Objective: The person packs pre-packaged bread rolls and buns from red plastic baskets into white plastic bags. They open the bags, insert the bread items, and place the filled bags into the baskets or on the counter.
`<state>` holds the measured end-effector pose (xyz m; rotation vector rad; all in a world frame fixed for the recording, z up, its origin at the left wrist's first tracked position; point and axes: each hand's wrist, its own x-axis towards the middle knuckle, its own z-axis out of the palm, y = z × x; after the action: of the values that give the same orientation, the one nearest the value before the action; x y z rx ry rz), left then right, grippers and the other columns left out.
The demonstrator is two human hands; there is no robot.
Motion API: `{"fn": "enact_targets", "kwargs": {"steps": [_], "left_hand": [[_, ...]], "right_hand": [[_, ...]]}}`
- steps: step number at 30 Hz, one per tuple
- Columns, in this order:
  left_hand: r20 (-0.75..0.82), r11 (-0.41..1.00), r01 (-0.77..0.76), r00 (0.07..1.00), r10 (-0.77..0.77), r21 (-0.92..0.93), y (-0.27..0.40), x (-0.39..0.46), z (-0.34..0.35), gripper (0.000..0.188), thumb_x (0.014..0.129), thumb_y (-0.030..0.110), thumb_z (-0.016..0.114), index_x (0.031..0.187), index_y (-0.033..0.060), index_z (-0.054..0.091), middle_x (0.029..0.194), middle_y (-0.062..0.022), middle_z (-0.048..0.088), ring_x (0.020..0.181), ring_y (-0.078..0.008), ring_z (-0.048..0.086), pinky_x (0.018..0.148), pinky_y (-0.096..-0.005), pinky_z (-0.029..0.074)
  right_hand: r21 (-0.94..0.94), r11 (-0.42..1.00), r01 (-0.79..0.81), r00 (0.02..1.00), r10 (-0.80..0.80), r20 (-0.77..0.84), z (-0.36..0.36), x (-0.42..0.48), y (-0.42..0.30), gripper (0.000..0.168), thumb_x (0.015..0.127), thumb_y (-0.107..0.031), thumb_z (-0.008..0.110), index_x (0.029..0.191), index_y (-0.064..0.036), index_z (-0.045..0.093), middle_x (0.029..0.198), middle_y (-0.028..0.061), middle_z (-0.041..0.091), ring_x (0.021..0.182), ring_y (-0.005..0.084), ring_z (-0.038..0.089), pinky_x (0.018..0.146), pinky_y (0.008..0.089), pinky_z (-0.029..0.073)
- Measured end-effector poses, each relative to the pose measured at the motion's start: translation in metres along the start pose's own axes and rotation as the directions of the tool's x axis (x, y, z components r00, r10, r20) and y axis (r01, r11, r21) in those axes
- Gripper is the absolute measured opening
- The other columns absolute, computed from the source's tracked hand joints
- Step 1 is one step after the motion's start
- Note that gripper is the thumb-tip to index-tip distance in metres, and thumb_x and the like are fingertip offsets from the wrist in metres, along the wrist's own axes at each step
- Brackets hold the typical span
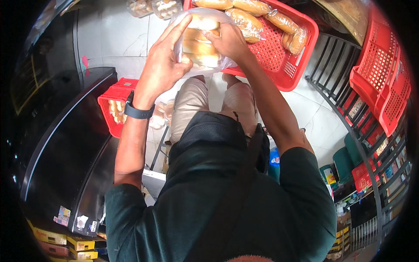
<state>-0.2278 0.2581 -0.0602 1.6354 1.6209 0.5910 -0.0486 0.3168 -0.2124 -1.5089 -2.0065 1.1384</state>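
A clear plastic bag [196, 68] with several bread rolls [201, 42] in it is held up before me, above my knees. My left hand [167, 59], with a dark watch on the wrist, grips the bag's left side, thumb and fingers spread around its edge. My right hand [227, 41] reaches to the bag's right side, its thumb over the rolls and its other fingers partly hidden. Just beyond the bag stands a red plastic crate [311, 42] holding several long loaves in clear wrappers [244, 20].
Two bags of rolls [167, 8] lie on the tiled floor at the top. A smaller red crate of rolls [113, 98] stands at the left by a black refrigerator [65, 131]. To the right are a black metal railing [347, 108] and stacked red crates [376, 75].
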Motion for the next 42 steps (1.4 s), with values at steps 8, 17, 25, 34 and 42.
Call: {"fn": "enact_targets", "kwargs": {"steps": [8,17,25,34,42], "left_hand": [[-0.024,0.995,0.089,0.996,-0.09,-0.05,-0.012,-0.009,-0.019,0.078,0.069,-0.005,0.057,0.145,0.0112,0.048,0.14,-0.0196,0.054,0.126,-0.033,0.055,0.104,-0.0366,0.044],[-0.043,0.998,0.058,0.997,-0.059,-0.028,-0.024,-0.011,-0.022,0.074,0.07,-0.003,0.056,0.142,0.0115,0.051,0.138,-0.0178,0.055,0.124,-0.0344,0.057,0.102,-0.0364,0.046],[0.019,0.998,0.063,0.998,-0.062,-0.016,-0.01,-0.005,-0.022,0.075,0.072,-0.01,0.054,0.145,0.0071,0.048,0.142,-0.016,0.052,0.133,-0.0246,0.048,0.112,-0.0341,0.036],[-0.014,0.999,0.027,1.0,-0.027,-0.045,-0.019,-0.01,-0.019,0.075,0.073,-0.008,0.056,0.146,0.005,0.045,0.14,-0.0172,0.053,0.131,-0.0252,0.05,0.111,-0.0344,0.036],[-0.124,0.998,-0.059,0.991,0.057,-0.007,0.0,0.003,0.01,0.075,0.07,-0.002,0.062,0.143,0.0019,0.045,0.141,-0.0231,0.051,0.133,-0.0362,0.048,0.111,-0.0391,0.038]], "right_hand": [[-0.233,0.955,-0.183,0.971,0.139,-0.193,-0.045,-0.017,0.089,0.07,0.072,-0.016,0.082,0.133,0.0,0.05,0.127,0.0265,0.058,0.118,0.0397,0.056,0.103,0.0434,0.044],[-0.538,0.842,-0.044,0.999,0.026,-0.041,0.008,-0.021,0.151,0.059,0.071,-0.022,0.078,0.123,-0.008,0.054,0.121,0.0158,0.057,0.114,0.0353,0.055,0.095,0.0483,0.044],[-0.332,0.93,-0.155,0.988,0.139,-0.073,0.024,-0.019,0.166,0.062,0.072,-0.024,0.077,0.128,-0.005,0.056,0.118,0.016,0.063,0.111,0.0374,0.059,0.094,0.0463,0.048],[0.581,0.811,-0.077,0.86,0.349,-0.373,-0.118,-0.076,0.039,0.049,0.084,-0.009,0.072,0.127,0.003,0.054,0.119,0.0145,0.063,0.105,0.0234,0.064,0.091,0.0357,0.054],[0.533,0.846,0.004,0.999,0.016,-0.032,-0.036,-0.046,-0.048,0.05,0.08,-0.018,0.076,0.125,0.0,0.06,0.124,0.0155,0.064,0.112,0.0211,0.062,0.094,0.035,0.049]]}}
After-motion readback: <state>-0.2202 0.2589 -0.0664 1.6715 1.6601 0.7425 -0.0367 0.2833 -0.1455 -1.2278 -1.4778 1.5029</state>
